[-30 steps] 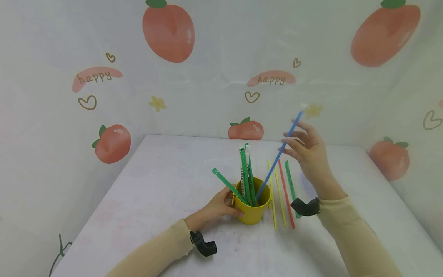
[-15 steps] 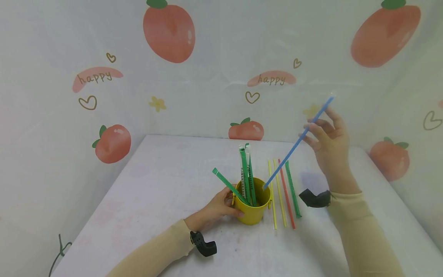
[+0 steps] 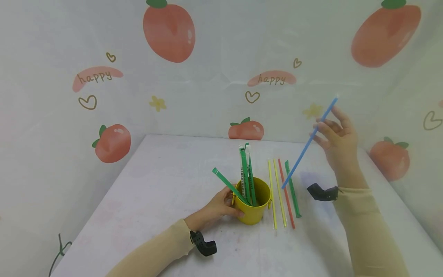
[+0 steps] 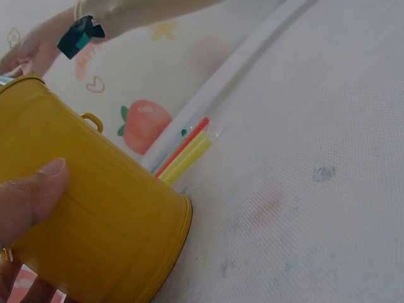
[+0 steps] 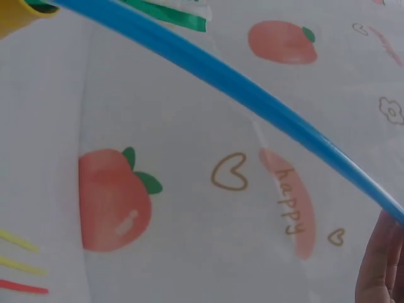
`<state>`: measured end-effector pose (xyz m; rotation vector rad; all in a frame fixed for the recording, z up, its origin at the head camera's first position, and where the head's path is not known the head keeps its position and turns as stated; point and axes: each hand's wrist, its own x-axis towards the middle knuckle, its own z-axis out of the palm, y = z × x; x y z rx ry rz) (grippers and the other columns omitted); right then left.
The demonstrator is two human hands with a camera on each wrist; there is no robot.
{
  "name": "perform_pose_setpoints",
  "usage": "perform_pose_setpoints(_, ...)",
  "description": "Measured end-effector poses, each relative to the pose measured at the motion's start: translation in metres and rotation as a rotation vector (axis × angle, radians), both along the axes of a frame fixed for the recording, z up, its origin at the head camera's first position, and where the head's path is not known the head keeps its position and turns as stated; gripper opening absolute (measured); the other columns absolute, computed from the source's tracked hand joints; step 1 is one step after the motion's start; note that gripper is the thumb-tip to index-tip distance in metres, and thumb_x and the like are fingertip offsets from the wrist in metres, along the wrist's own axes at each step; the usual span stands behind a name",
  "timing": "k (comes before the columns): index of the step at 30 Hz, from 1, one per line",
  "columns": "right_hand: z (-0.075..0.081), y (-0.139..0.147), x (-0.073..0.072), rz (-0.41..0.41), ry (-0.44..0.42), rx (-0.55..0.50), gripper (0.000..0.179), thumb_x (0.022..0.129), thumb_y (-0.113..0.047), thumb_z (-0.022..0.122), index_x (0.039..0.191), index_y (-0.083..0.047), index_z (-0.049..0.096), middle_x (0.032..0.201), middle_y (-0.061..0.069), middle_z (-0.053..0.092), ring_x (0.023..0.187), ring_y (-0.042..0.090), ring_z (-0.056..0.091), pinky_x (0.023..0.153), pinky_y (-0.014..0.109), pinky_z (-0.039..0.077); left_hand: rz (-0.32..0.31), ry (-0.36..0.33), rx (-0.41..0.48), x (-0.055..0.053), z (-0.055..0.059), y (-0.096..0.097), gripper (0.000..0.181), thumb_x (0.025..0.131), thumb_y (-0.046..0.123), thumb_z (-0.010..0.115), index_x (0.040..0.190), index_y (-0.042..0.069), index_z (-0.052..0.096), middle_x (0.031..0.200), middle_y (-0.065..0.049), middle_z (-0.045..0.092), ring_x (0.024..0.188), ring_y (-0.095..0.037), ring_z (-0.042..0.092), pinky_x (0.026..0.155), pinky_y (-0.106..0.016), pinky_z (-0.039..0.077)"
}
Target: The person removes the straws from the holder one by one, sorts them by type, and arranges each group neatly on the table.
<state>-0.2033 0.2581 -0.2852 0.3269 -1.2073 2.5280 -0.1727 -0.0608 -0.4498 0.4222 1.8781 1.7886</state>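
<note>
My left hand (image 3: 219, 206) grips the side of a small yellow bucket (image 3: 251, 216), its thumb against the wall in the left wrist view. Several green paper-wrapped straws (image 3: 244, 175) stand in the bucket, one of them leaning left over the rim. Up on the right, my right hand (image 3: 337, 146) pinches a blue straw (image 3: 304, 150) near its upper part. The blue straw slants down to the left, its lower end outside the bucket and over the straws on the table. In the right wrist view the blue straw (image 5: 240, 91) crosses the frame.
Right of the bucket, two yellow straws (image 3: 280, 196), a red straw (image 3: 288, 202) and a green wrapped straw (image 3: 294, 196) lie side by side on the white table (image 3: 166, 173). A patterned cloth (image 3: 207, 88) hangs behind.
My right hand has moved right, drawing the blue straw up out of the bucket and over past its rim. The left hand and the bucket have stayed in place.
</note>
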Motion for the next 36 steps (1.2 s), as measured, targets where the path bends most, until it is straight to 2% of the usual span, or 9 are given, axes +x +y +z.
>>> perform_pose_setpoints(9,-0.014,0.016,-0.007,-0.024,-0.094,0.031,0.060,0.084,0.015,0.054,0.137,-0.009,0.041,0.096,0.013,0.061,0.087,0.021,0.062,0.074,0.034,0.055,-0.002,-0.005,0.000,0.001,0.001,-0.001,0.080,0.070,0.007,0.080,0.137,0.025,0.040,0.141,0.005,0.040,0.135,-0.022,0.029,0.110,-0.049,0.019)
perform_pose_setpoints(17,-0.033,0.030,-0.019,-0.035,-0.182,0.100,0.060,0.083,0.013,0.058,0.137,-0.009,0.043,0.093,0.010,0.065,0.086,0.019,0.064,0.073,0.031,0.055,-0.005,-0.001,0.001,0.000,-0.001,0.000,0.078,0.070,0.007,0.079,0.136,0.025,0.041,0.140,0.005,0.042,0.134,-0.025,0.031,0.108,-0.054,0.021)
perform_pose_setpoints(25,-0.053,0.038,-0.029,-0.075,-0.265,0.279,0.060,0.085,0.006,0.060,0.139,-0.007,0.038,0.096,0.004,0.059,0.087,0.015,0.062,0.074,0.028,0.055,-0.001,0.000,0.002,-0.001,-0.001,0.000,0.078,0.070,0.006,0.079,0.136,0.025,0.041,0.139,0.005,0.042,0.133,-0.026,0.032,0.107,-0.055,0.023)
perform_pose_setpoints(36,-0.073,0.048,-0.040,-0.067,-0.348,0.455,0.062,0.086,0.003,0.060,0.141,-0.004,0.032,0.100,0.002,0.054,0.084,0.010,0.061,0.074,0.026,0.054,0.003,-0.010,0.015,0.000,0.001,-0.001,0.077,0.069,0.005,0.079,0.135,0.024,0.043,0.138,0.005,0.043,0.132,-0.025,0.032,0.107,-0.052,0.024)
